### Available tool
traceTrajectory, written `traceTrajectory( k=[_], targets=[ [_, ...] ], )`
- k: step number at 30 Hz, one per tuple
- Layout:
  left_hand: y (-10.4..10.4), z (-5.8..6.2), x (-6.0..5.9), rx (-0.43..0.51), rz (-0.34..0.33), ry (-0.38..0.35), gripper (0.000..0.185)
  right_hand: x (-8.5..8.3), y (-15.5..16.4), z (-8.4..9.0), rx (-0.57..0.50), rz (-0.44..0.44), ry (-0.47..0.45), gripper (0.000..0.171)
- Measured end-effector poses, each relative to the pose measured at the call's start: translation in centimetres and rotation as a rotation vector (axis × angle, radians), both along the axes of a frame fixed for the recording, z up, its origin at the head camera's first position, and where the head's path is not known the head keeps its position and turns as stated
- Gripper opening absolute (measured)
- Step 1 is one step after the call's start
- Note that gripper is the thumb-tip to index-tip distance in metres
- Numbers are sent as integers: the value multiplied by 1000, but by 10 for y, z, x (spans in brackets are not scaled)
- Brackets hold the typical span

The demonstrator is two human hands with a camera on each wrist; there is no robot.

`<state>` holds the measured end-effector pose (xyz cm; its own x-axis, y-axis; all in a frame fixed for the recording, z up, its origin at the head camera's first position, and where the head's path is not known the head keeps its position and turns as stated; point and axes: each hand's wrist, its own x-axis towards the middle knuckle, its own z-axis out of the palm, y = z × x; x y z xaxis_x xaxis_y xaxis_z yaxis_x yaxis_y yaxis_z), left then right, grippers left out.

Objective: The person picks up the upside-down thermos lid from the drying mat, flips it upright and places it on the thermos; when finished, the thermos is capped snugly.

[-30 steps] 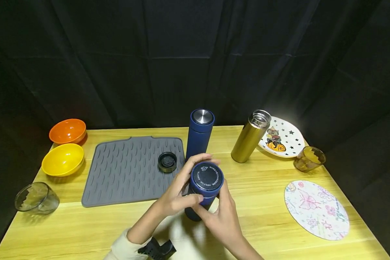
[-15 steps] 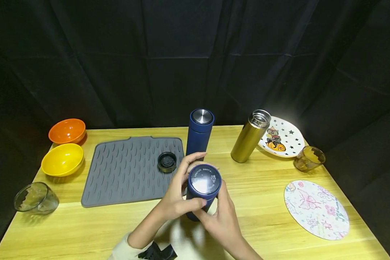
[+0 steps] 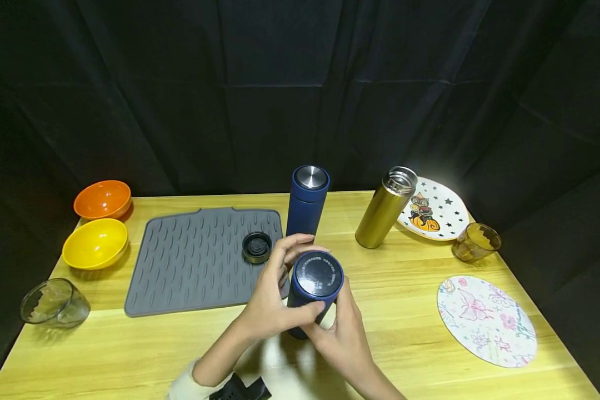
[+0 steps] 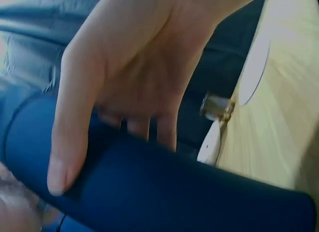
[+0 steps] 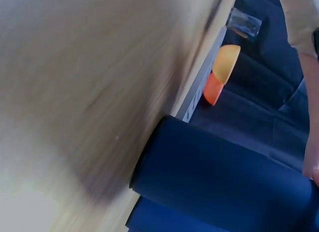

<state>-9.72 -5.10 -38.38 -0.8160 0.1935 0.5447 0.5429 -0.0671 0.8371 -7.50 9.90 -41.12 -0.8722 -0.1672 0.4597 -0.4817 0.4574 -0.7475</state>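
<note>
- Both hands clamp the navy flask point(image 3: 314, 289) at table centre: left hand point(image 3: 272, 300) wraps it, right hand point(image 3: 342, 339) grips its 5 o'clock side.
- Risk: it tilts; a slip could knock the capped blue flask point(image 3: 307, 201) at 12 o'clock.

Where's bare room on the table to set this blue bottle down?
Bare wood lies between the gold bottle and the floral mat, and along the near edge below the grey mat. It is crowded round the second blue bottle and both hands.

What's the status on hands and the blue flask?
Left hand and right hand both grip the near blue flask, upright on the table. Loose cap on grey mat. Nothing blocking.
</note>
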Motion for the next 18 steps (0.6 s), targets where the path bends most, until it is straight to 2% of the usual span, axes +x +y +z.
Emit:
traceTrajectory(
  k=[3,5,6,10,13,16,18],
  targets=[
    [0,1,1,21,-24,-25,83,0,0,0,6,-6,6,83],
    [1,1,1,-9,34,-23,84,-1,0,0,7,-3,7,84],
    [1,1,1,-14,39,-26,85,-1,-1,0,8,-1,7,84],
    [2,1,3,1,-4,-64,82,-1,0,0,4,-6,-10,82],
    [3,2,3,-65,59,-72,81,0,0,0,10,-9,-4,83],
    [0,2,0,-5,-33,-87,74,2,-2,1,25,-23,-8,83],
    [-1,1,0,-5,-48,-89,74,3,-2,1,24,-21,-11,83]
  ],
)
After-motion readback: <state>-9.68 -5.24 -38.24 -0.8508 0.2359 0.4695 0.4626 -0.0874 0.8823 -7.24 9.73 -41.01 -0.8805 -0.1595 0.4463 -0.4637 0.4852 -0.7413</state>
